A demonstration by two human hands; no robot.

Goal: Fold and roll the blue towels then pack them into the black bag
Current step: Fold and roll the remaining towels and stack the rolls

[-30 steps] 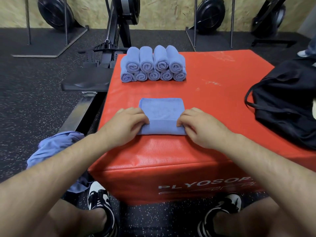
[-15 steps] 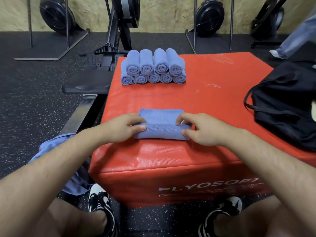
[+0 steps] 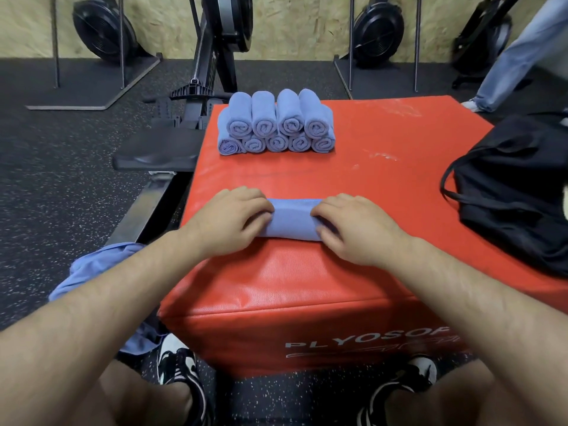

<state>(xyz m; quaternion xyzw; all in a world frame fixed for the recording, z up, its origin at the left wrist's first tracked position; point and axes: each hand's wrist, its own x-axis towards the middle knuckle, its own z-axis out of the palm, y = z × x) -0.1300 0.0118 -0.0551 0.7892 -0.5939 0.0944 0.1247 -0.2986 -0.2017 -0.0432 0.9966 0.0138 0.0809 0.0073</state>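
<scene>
Blue towel (image 3: 293, 221), part-rolled, ends gripped under curled fingers (image 3: 261, 210) of left hand (image 3: 229, 221) and right hand (image 3: 356, 229); uneven push could skew it.

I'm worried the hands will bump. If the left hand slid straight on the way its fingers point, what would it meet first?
The left hand grips the rolled towel, so that comes first. Just beyond it, probably the right hand, though the angle is hard to judge.

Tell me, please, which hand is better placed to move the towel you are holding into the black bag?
Probably the right hand: it grips the towel on the side where the black bag lies on the red box; the left hand would have to cross over.
</scene>
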